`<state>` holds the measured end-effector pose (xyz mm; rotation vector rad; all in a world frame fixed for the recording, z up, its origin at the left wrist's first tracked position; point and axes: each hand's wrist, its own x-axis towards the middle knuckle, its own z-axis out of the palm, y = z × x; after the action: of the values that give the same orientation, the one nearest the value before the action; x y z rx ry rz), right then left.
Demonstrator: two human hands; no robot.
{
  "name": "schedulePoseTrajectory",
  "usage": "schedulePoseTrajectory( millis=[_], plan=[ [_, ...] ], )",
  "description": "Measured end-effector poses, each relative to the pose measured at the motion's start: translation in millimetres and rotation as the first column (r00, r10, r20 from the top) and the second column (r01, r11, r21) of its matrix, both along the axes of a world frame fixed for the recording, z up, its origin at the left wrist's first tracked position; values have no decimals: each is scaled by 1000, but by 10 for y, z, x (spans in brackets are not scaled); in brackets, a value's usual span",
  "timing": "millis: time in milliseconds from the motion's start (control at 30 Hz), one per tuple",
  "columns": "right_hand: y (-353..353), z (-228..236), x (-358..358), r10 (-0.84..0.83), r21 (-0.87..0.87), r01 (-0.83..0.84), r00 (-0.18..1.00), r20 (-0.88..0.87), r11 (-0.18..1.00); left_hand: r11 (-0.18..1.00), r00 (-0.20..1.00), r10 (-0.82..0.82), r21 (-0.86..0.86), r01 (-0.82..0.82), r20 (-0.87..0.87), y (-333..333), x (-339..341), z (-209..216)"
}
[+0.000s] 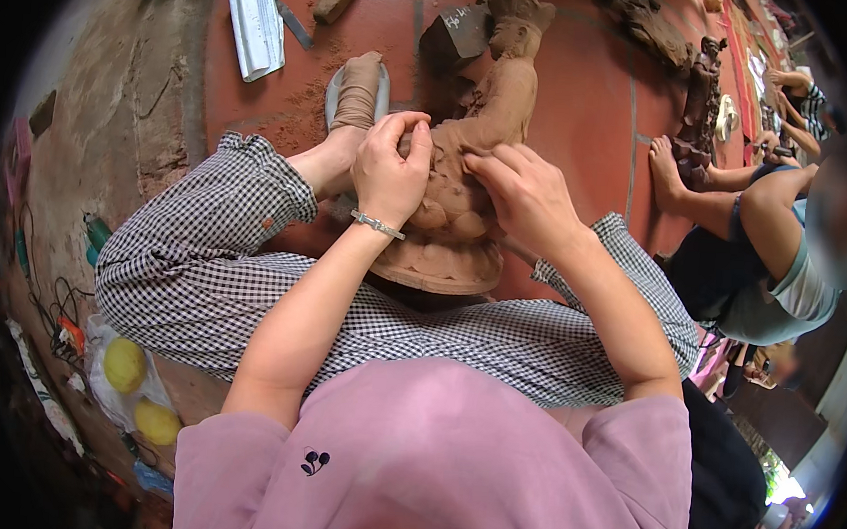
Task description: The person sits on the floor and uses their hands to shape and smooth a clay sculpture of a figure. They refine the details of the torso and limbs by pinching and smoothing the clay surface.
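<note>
A carved brown wooden statue (501, 101), with a tall headdress and a round base, lies tilted between my legs, its head pointing away from me. My left hand (390, 170) bends round the statue's left side, thumb and fingers curled against it. On the other side, my right hand (531, 195) presses its bunched fingertips to the carved folds at the middle of the figure. Whatever sits under those fingertips, if anything, is hidden. A bracelet circles my left wrist. Beyond that hand, my foot wears a tan wrap (358, 93) and a pale slipper.
A dark wood block (455, 36) stands by the statue's head. White folded paper (257, 32) and a flat blade (294, 25) lie at far left on red tiles. Yellow fruits (125, 365) are in a plastic bag. At right, another person (760, 234) sits near a dark carving (700, 107).
</note>
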<state>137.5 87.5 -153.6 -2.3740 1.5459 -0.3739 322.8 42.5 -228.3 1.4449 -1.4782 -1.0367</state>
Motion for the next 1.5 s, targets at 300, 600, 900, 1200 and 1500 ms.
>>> schedulePoseTrajectory(
  millis=[300, 600, 900, 1200, 1500],
  plan=[
    [-131, -101, 227, -140, 6, 140, 984, 110, 990, 1000, 1000, -14, 0, 14, 23, 3, -21, 37],
    [-119, -62, 308, -196, 35, 193, 968, 154, 981, 999, 998, -19, -47, 22, 65, -2, -33, 27],
    [34, -39, 149, -175, 34, 172, 968, 177, 984, 997, 997, -17, -73, 23, 81, -2, -52, 41],
    [74, -9, 35, -132, -7, 137, 967, 216, 991, 998, 998, -9, -55, 13, 66, -4, -33, 13],
    [-8, 12, -29, -33, 17, 32, 998, 61, 999, 997, 999, -11, -77, 14, 39, 9, -11, -54]
  ],
)
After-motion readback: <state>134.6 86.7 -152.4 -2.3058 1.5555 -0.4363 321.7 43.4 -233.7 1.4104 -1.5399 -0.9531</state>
